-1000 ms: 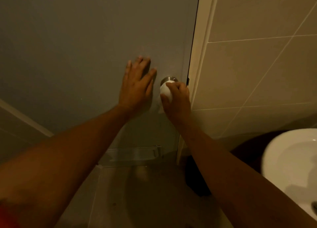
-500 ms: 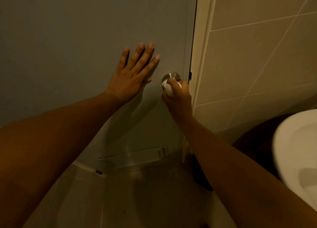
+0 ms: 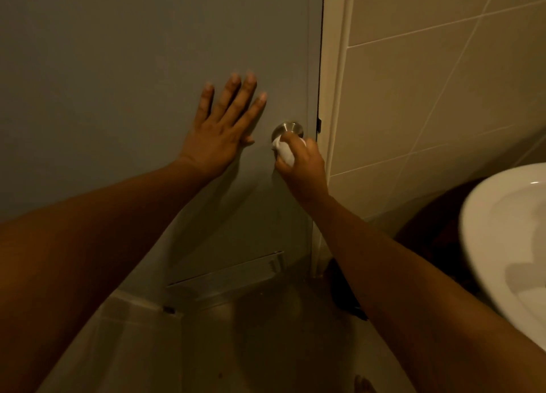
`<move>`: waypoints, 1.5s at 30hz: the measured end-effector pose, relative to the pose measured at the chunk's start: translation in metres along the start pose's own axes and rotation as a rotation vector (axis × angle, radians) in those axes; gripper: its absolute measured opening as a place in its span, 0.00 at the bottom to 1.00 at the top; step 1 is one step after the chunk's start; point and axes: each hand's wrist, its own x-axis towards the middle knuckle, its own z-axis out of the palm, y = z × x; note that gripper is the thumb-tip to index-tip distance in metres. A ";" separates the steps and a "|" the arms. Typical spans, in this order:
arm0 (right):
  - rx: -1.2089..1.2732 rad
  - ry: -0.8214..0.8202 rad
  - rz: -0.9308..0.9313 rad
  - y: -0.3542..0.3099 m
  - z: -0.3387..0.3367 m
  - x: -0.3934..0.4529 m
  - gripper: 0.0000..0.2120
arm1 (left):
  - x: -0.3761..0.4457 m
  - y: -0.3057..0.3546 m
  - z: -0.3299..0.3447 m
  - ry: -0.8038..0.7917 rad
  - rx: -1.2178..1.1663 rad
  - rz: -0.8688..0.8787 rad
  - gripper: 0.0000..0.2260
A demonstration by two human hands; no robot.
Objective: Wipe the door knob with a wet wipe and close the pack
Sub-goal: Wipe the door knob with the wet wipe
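Observation:
A round metal door knob [image 3: 288,128] sits near the right edge of the grey door [image 3: 133,67]. My right hand [image 3: 302,168] is closed around a bunched white wet wipe [image 3: 283,151] and presses it against the knob's lower front, hiding that part of the knob. My left hand [image 3: 224,126] lies flat on the door just left of the knob, fingers spread and pointing up. The wipes pack is not in view.
A pale door frame [image 3: 334,97] and beige tiled wall [image 3: 443,82] stand to the right. A white sink [image 3: 508,245] juts in at the right edge. A metal vent strip [image 3: 227,274] runs along the door's bottom, above the floor [image 3: 236,348].
My right hand has shifted the wipe slightly lower around the knob. My left hand stays flat on the door, after sliding up a little from one second ago.

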 end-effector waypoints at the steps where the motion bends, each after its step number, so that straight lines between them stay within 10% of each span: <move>1: -0.012 -0.018 -0.005 0.002 -0.001 0.001 0.15 | 0.000 0.000 0.000 0.000 -0.002 0.000 0.37; 11: 0.585 0.272 0.369 -0.026 0.015 -0.003 0.18 | -0.001 -0.005 0.008 0.055 0.022 0.050 0.34; 17: 1.183 0.056 0.669 -0.028 0.005 -0.003 0.27 | -0.001 -0.005 0.013 0.057 0.026 0.047 0.35; 25: 0.972 -0.346 0.470 0.020 -0.047 -0.013 0.22 | 0.000 -0.005 0.016 0.061 0.050 0.050 0.36; 45: -0.304 -0.285 -0.198 0.008 -0.049 0.023 0.28 | -0.001 -0.005 0.020 0.094 0.047 0.044 0.34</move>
